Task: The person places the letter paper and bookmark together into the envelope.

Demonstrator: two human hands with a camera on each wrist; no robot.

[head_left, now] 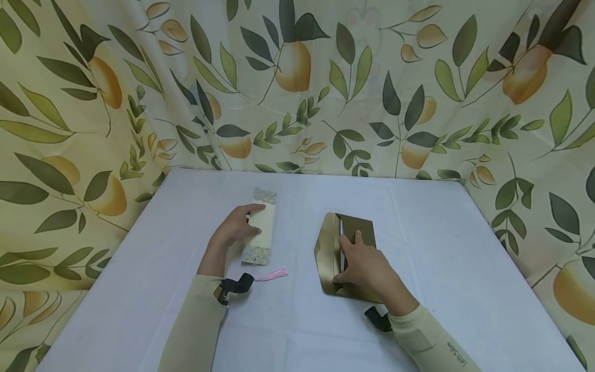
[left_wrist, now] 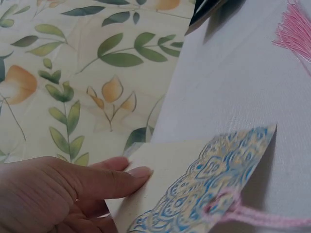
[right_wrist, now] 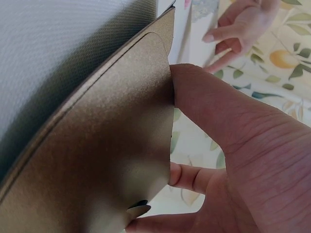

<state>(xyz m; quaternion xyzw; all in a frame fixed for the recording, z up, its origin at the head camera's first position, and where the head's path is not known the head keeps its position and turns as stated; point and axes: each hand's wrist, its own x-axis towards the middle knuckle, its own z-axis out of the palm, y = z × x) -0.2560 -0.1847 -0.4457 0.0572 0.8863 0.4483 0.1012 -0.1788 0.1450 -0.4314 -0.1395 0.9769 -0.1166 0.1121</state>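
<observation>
A cream bookmark (head_left: 264, 223) with patterned ends, blue and gold in the left wrist view, is held by my left hand (head_left: 236, 225), thumb on its face. A pink tassel (head_left: 273, 274) hangs by a cord from the bookmark's near end. My right hand (head_left: 367, 264) grips a gold-brown envelope (head_left: 364, 223) at its mouth, with thumb and fingers spread along that edge. The envelope's flap (head_left: 327, 253) lies folded out to the left, and a pale strip shows inside the gaping mouth. In the right wrist view the thumb (right_wrist: 199, 90) presses the envelope's edge.
A white cloth (head_left: 297, 330) covers the table under both items. Behind it and to the sides hangs a curtain (head_left: 334, 103) printed with leaves and fruit. Black wrist straps (head_left: 238, 284) sit at the sleeve cuffs.
</observation>
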